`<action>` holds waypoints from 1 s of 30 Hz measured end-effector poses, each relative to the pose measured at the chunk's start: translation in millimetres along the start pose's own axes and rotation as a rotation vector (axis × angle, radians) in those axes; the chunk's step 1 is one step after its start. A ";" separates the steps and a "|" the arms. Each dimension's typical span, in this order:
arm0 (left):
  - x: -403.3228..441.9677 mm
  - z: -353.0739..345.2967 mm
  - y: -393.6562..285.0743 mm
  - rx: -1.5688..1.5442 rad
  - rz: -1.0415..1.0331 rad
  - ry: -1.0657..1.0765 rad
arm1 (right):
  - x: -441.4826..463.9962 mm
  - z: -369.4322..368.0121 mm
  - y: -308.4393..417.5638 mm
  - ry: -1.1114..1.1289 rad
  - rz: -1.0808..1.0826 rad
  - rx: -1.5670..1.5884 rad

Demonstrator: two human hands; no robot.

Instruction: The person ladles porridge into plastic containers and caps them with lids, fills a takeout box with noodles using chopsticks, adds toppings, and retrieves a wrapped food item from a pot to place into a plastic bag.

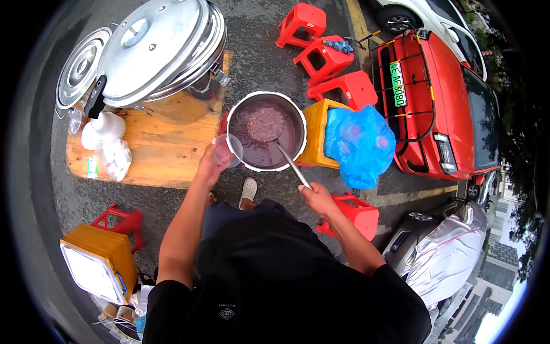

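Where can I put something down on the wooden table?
On the bare wood between the big lidded pot, the whitish plastic bag and the left hand with its clear plastic cup. The end with the white containers and that bag is crowded, and a blue plastic bag covers much of the yellow box.

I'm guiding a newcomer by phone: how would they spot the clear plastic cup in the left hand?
Find the round silver metal pot of purplish liquid in mid-picture. At its left edge, the bare left hand holds the clear plastic cup. It is see-through, unlike the silver long-handled ladle in the right hand.
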State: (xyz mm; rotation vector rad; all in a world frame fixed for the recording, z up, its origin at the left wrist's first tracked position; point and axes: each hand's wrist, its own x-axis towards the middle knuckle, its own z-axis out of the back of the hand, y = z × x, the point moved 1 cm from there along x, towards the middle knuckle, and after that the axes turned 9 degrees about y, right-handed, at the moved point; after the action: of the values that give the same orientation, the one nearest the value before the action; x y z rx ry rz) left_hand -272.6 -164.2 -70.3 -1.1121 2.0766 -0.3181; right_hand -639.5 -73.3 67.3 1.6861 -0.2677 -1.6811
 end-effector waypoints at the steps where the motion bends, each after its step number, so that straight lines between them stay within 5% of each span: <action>1: 9.9 -3.4 3.5 0.002 0.008 0.011 | -11.8 2.1 7.6 0.010 -0.015 0.026; 8: 64.4 -59.1 34.3 0.001 0.069 -0.124 | -43.8 14.0 11.6 -0.081 0.026 -0.130; 15: 85.8 -78.6 44.6 -0.155 0.038 0.149 | -54.4 8.0 16.4 -0.283 0.156 -0.419; 30: 75.9 -92.9 30.9 -0.250 0.109 0.249 | -65.6 -0.1 11.6 -0.447 0.308 -0.633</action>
State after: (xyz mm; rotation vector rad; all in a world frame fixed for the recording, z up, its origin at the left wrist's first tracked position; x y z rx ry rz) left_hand -383.8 -217.7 -60.1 -1.1446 2.4400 -0.1517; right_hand -643.6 -41.4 125.6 0.7618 -0.1642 -1.6559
